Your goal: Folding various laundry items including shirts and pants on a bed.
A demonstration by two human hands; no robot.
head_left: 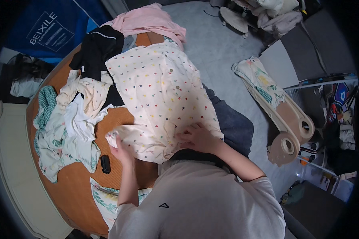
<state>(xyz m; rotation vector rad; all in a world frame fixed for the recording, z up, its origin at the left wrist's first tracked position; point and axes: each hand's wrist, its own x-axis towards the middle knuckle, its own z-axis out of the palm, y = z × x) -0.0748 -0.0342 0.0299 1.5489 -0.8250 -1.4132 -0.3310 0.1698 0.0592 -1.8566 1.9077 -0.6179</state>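
1. Across the middle of the bed [73,195] lay the dotted cloth [153,85], white with small coloured spots, its near edge gathered in front of the person.
2. The left hand [121,150] pinched a bunched corner of it between thumb and fingers.
3. The right hand [196,138] rested on the cloth near its right edge, fingers loosely bent; whether they gripped a fold, I could not tell.
4. A small black case [105,164] sat on the bed near the left forearm, and a leafy cloth [103,199] lay partly behind that arm.
5. Left of the dotted cloth, a white top [79,121] and a leaf-print heap [62,149] crowded the bed.
6. A black garment [99,51] lay against its far left edge, with a pink cloth [147,24] beyond.
7. A dark blue-grey cloth [233,127] stuck out past its right edge.
8. On the floor [211,47] to the right, well apart, stood a beige frame [289,115] with printed fabric [257,77] draped over it.
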